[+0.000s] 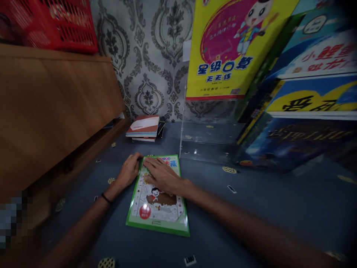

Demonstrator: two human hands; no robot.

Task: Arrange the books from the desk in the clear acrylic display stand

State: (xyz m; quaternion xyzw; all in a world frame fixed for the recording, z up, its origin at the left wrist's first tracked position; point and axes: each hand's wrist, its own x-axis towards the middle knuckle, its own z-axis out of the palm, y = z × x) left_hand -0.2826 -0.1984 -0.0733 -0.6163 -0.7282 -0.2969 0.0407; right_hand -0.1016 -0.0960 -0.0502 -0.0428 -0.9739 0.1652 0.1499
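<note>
Far left of the green-bordered book [157,223], and beyond it: wooden cabinet [50,111], red slatted basket [67,28] resting on its top. Nearer, just left of the book, a thin dark band [106,199] round the left wrist. Left hand [129,170] at the book's far left corner, fingers bent and bunched against the edge; cannot tell whether they pinch it or merely rest there. Beyond the book, slightly left: small stack of books [143,128], uppermost cover reddish-brown and white. Patterned wallpaper [147,96], grey with dark damask motifs, rises behind the stack, farther off from the book. The book itself lies flat and closed, front cover up, on a dark grey-blue surface [217,227] marked with spotted yellow ovals; its cover shows a cartoon figure, and a round red badge near its close left corner. Right hand [163,175] laid across the upper part of the cover, palm down, fingers extended toward the far left corner, nothing gripped. Right of the book and beyond: clear plastic rack [206,130], with a large yellow book [220,83] upright, cartoon child on its front. Farthest right of the book, overlapping display books [306,143], mostly blue, leaning back, some cover lettering blurred.
</note>
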